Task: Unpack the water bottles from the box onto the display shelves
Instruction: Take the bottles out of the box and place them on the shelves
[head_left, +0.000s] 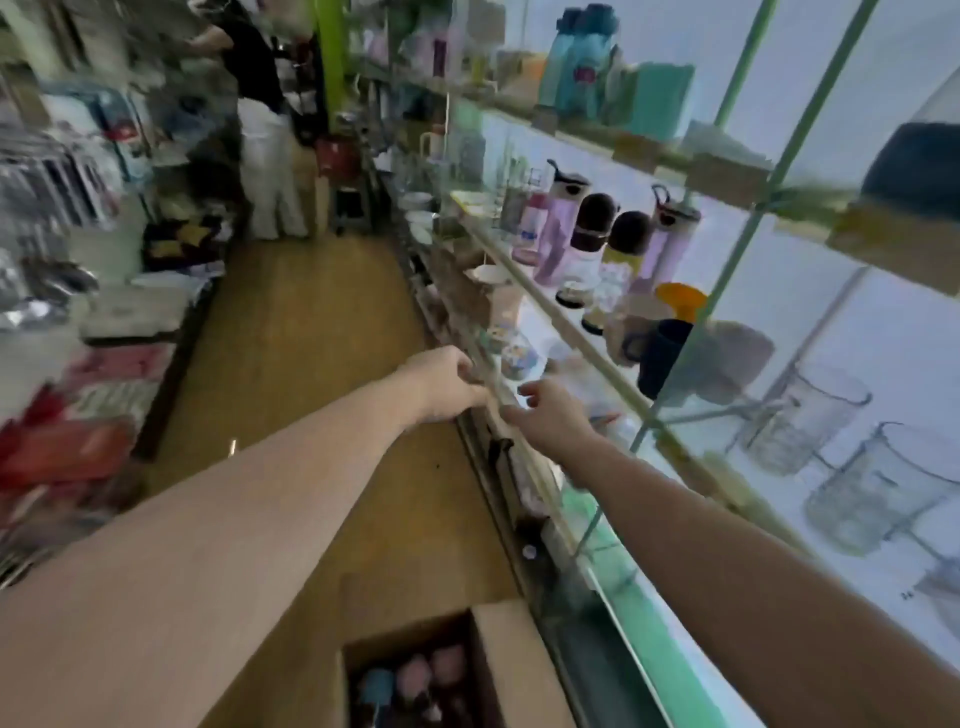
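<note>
Open brown cardboard box (498, 644) sits on the floor down front with pink and blue bottle tops (415, 675) inside, both arms reach out to the glass shelf edge (524, 431), left hand (441, 382) curled closed on it, right hand (550, 415) loose and half open, too blurry to tell if either grip holds anything else, pink bottles (558, 228) standing further up.

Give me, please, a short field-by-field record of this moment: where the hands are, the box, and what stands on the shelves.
left hand: at the front edge of a glass shelf, fingers curled; grip blurred
right hand: reaching just over the same edge, fingers loosely spread, holding nothing visible
box: open on the floor below, bottle tops showing inside
bottles: upright in a row on the shelf above
glass jugs: on a shelf to the right
</note>
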